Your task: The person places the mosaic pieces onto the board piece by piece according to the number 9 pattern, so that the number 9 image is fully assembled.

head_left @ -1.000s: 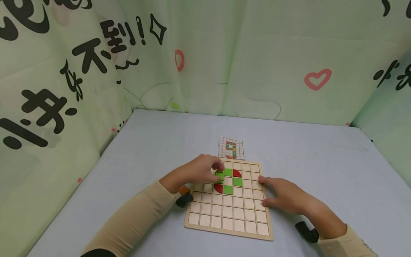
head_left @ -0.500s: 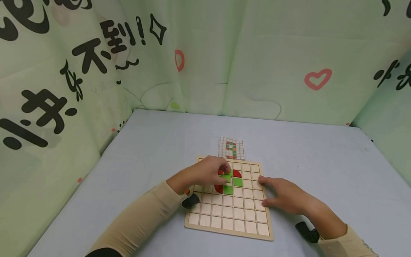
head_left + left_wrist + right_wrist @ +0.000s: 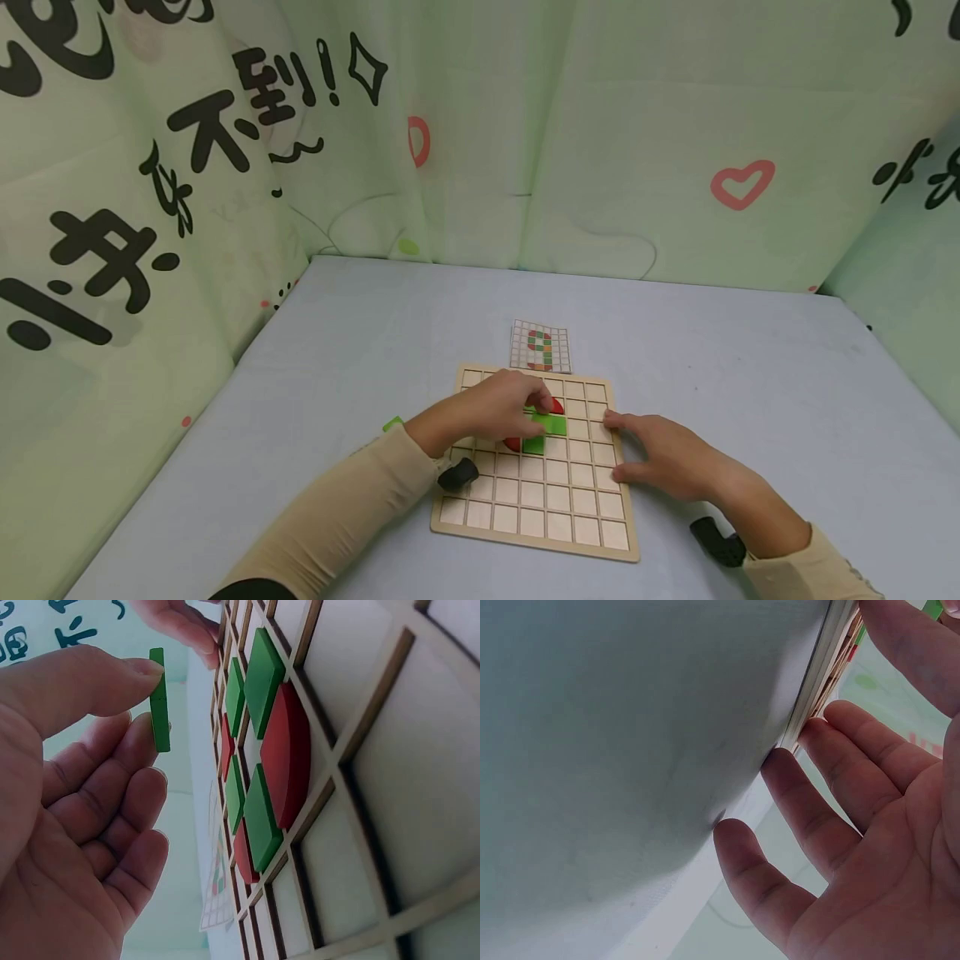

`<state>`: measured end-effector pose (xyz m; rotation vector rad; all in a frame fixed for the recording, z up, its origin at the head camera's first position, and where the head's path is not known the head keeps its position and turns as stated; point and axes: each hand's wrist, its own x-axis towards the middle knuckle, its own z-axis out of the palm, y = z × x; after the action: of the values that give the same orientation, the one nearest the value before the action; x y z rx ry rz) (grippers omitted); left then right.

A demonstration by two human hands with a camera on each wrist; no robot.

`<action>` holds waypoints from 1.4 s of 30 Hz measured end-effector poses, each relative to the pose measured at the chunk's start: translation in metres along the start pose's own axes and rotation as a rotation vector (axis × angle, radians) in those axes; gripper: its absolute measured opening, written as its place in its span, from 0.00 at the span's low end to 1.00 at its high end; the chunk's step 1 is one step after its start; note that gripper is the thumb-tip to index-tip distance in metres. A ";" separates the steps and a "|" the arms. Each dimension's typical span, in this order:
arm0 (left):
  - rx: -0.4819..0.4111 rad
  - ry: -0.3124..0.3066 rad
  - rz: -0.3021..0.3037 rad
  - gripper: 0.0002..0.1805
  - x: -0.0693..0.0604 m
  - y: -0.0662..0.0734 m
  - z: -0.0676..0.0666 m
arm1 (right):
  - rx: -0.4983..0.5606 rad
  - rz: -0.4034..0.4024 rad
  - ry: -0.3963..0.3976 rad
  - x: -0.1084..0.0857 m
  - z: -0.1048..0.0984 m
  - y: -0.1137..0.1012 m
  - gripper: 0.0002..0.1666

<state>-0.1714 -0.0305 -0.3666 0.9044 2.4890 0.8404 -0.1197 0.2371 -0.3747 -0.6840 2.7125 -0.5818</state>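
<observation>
My left hand (image 3: 498,406) is over the upper middle of a wooden grid board (image 3: 517,518). Between thumb and finger it pinches a thin green square tile (image 3: 160,701), held on edge and apart from the board in the left wrist view. Around an open cell in the grid lie several green square tiles (image 3: 264,675) and red quarter-round tiles (image 3: 286,757), partly hidden by the hand in the head view. At the board's right edge, my right hand (image 3: 667,454) touches the rim with thumb and fingertips, the fingers fairly straight in the right wrist view.
Beyond the board's far edge lies a small pattern card (image 3: 540,346) showing a coloured grid figure. A green piece (image 3: 393,423) lies on the white table (image 3: 360,333), partly behind the left sleeve. Printed curtains (image 3: 637,142) stand around the table.
My left hand has moved right across the board with the green tile. A green piece beside the left sleeve has come into view, and an orange piece is now hidden. The right hand stays put.
</observation>
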 end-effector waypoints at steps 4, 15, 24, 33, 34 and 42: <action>0.008 -0.004 0.002 0.10 0.003 0.003 0.003 | -0.001 -0.010 0.004 0.000 0.000 0.000 0.44; 0.032 -0.010 0.026 0.10 0.008 0.007 0.012 | 0.009 -0.004 0.003 -0.001 0.000 0.000 0.44; 0.055 -0.002 0.032 0.09 0.011 0.007 0.020 | 0.005 -0.002 0.005 -0.001 0.000 0.000 0.44; 0.090 -0.041 0.016 0.09 0.011 0.011 0.027 | 0.007 -0.001 0.004 -0.001 0.000 0.000 0.44; 0.095 -0.043 0.018 0.09 0.011 0.011 0.027 | 0.007 0.000 0.004 -0.001 0.000 0.000 0.44; 0.138 -0.043 0.016 0.09 0.009 0.016 0.027 | 0.008 0.005 0.004 -0.001 0.000 0.000 0.44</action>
<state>-0.1571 -0.0031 -0.3781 0.9786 2.5301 0.6531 -0.1185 0.2372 -0.3746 -0.6742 2.7135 -0.5934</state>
